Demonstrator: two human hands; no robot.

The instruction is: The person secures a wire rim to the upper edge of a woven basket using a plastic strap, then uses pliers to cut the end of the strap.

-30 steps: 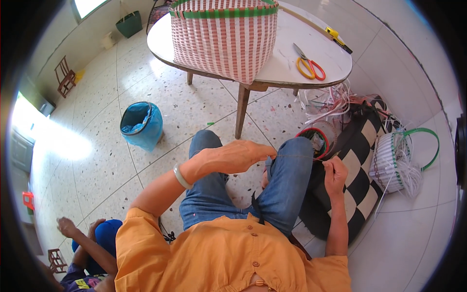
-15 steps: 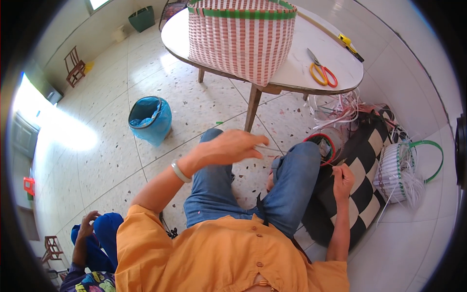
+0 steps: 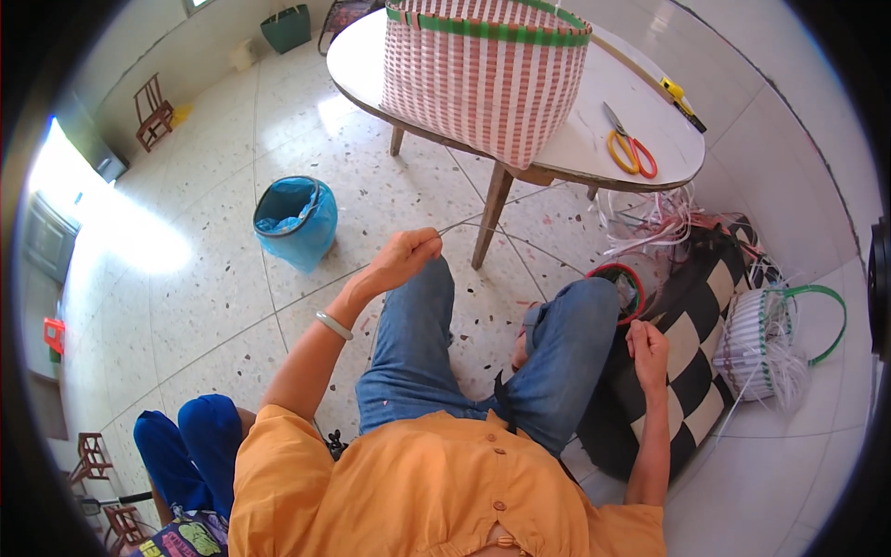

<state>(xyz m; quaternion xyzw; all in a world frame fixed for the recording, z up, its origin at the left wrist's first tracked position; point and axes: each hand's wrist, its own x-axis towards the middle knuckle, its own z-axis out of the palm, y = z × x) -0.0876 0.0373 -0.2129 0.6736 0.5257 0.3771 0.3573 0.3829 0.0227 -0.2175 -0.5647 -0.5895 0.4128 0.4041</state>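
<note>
We note the left hand pinched on a thin strand trailing off its right side. The right hand is curled closed; we cannot tell whether it grips anything. Beyond and between both, a pink-and-white basket stands on a table; left of the left hand, a blue-lined bin.

A very thin strand is pinched in the left hand, just over the left knee. Dark close to the hand, it leaves in a shallow upward bow toward the right; its farther end is too fine to trace.
</note>
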